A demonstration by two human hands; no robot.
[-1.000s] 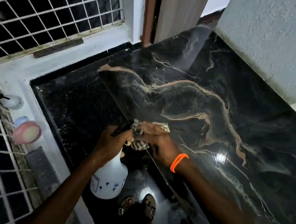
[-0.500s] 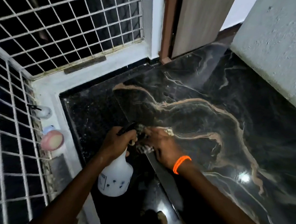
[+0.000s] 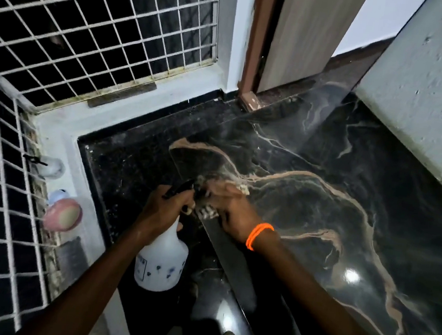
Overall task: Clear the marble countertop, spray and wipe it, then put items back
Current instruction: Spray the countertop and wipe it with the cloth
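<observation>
We hold the spray bottle [image 3: 161, 260] by its neck in our left hand [image 3: 161, 210], clenched round the trigger head, hanging off the near edge of the bench [image 3: 376, 183] so the nozzle aims straight at the cloth [image 3: 209, 211]. Our right hand [image 3: 233, 209] grasps that crumpled cloth at the bench's front corner, just beside the nozzle; likely we wet the cloth before wiping. The dark marble lies bare, so clearing looks done. Against the earlier frame, both hands sit as they did; only our view has swung, showing more window grille [image 3: 92, 31] and door [image 3: 307, 34]
</observation>
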